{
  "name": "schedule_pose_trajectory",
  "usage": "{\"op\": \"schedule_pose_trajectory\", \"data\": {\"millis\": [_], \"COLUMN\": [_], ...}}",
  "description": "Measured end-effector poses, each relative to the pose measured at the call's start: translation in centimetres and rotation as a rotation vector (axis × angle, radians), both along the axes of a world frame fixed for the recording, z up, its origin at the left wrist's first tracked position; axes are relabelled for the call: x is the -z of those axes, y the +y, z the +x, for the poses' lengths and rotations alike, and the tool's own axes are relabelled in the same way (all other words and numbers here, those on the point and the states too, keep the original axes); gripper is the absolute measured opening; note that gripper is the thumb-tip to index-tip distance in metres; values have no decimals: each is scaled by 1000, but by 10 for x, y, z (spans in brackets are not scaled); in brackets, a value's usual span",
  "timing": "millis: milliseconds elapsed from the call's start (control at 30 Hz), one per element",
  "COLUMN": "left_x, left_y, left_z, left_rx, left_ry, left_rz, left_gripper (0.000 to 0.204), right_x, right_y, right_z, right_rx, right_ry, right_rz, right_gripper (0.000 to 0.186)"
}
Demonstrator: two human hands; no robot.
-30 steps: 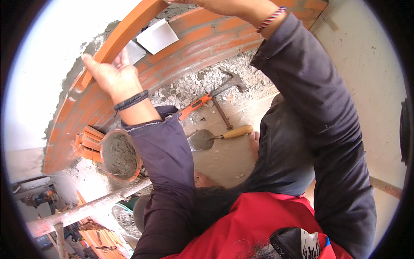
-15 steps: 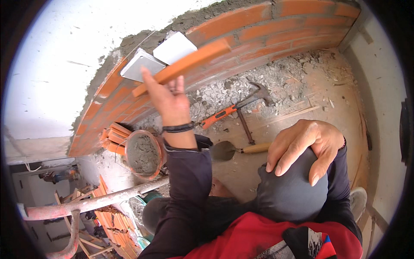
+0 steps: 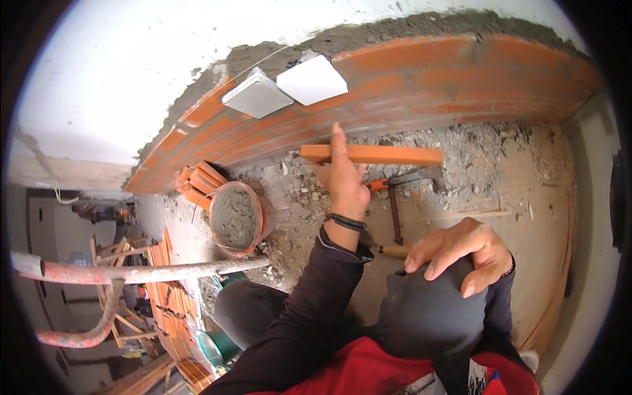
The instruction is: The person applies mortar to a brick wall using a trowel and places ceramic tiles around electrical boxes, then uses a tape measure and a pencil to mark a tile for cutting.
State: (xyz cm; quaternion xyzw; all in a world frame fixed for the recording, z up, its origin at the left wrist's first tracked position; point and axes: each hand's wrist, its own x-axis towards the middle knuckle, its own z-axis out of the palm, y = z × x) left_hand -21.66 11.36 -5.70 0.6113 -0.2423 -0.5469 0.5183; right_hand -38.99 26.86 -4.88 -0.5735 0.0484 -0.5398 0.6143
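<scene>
left hand (image 3: 347, 183) swung one brick (image 3: 398, 155) away from two boxes (image 3: 313, 80)

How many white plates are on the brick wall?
2. The greyer plate is on the left; the brighter plate is just right of it. Both sit near the top of the brick wall, beyond the brick in the left hand.

The left hand (image 3: 347, 191) and right hand (image 3: 464, 250) are bare; a black braided wristband (image 3: 345, 222) encircles the left wrist, and a thin dark band (image 3: 512, 265) shows partly at the right. The left sleeve (image 3: 309, 296) is purplish black with a wide, loose cuff (image 3: 342, 247); the right sleeve (image 3: 500, 306) is equally dark. The shirt (image 3: 329, 368) is red with black, white and blue areas, the trousers (image 3: 428, 316) dark grey.
</scene>
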Motion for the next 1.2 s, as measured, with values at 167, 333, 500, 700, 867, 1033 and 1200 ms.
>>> {"op": "schedule_pose_trajectory", "data": {"millis": [167, 333, 500, 700, 867, 1033, 1200], "left_x": [20, 61, 118, 116, 76, 60, 43], "left_y": [4, 13, 26, 60, 66, 64, 58], "left_z": [-10, -15, -17, -53, -78, -93, -90], "left_rx": [114, 145, 72, 42, 107, 145, 264], "left_ry": [-67, -38, 63, -19, -72, 18, 110], "left_rz": [2, 178, 240, 476, 414, 230, 257], "left_gripper": [69, 67, 77, 94, 94, 88, 85], "right_x": [8, 14, 16, 22, 23, 21, 16], "right_y": [-5, -8, -10, -6, 17, 42, 63], "right_z": [3, 3, 5, 5, -2, -13, -22], "right_rx": [17, 88, 86, 72, 151, 255, 365], "right_ry": [-54, -82, -105, -158, -208, -185, -147], "right_rz": [42, 22, 40, 85, 174, 162, 133], "right_gripper": [42, 41, 41, 41, 39, 36, 35]}}
